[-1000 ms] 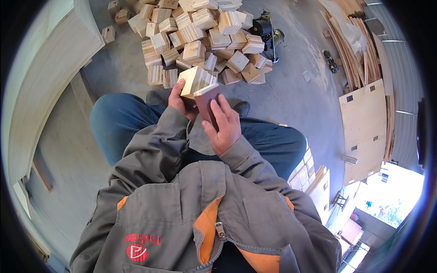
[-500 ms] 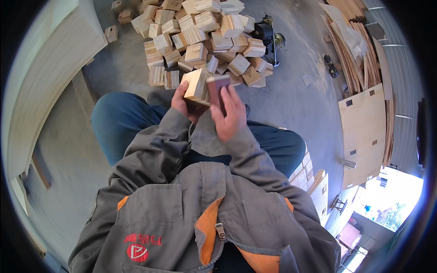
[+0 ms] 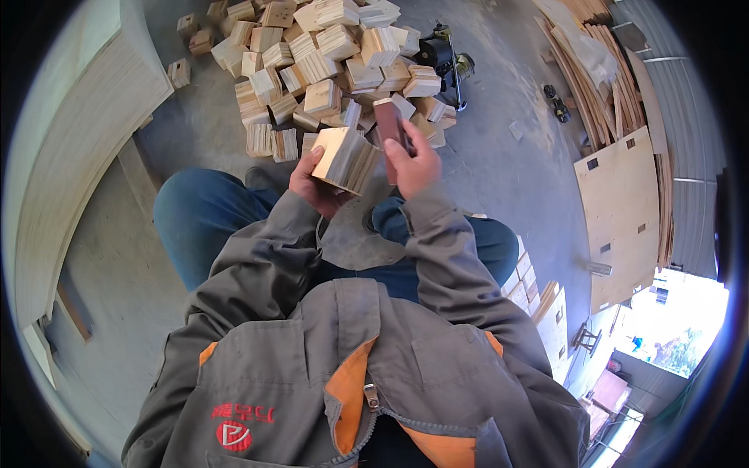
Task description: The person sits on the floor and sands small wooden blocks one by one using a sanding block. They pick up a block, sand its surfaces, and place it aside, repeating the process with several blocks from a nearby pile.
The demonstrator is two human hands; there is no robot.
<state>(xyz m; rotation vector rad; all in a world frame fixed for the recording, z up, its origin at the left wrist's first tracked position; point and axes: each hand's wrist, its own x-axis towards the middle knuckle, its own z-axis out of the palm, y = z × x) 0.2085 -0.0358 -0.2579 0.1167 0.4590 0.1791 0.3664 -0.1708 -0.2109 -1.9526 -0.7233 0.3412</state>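
One block point(image 3: 334, 154) is sitting in the left hand point(image 3: 318, 186), held up in front of the person, over the gap between the bent knees; its pale square face is turning toward the left and its layered edges are facing right. The left hand is gripping it firmly, the thumb pressing on the pale face and the fingers curling underneath, partly hidden. The right hand point(image 3: 420, 165) is pinching a reddish-brown bar point(image 3: 388, 125), with its thumb lying along the near side and its fingers wrapping around the far side; the bar is standing nearly upright, its pale end pointing away from the person. The bar is hovering just beside the layered edges, and whether they are touching I cannot tell. Beyond the hands, a loose pile point(image 3: 322, 99) of similar blocks is covering part of the grey floor point(image 3: 499, 175), and a black machine point(image 3: 439, 56) is standing against its right side. On the far left, a curving stack of sheets point(image 3: 86, 156) is rising, while on the right planks point(image 3: 573, 90) are lying near a board point(image 3: 616, 210) with square holes. More blocks point(image 3: 521, 285) are sitting beside the right knee point(image 3: 491, 248)
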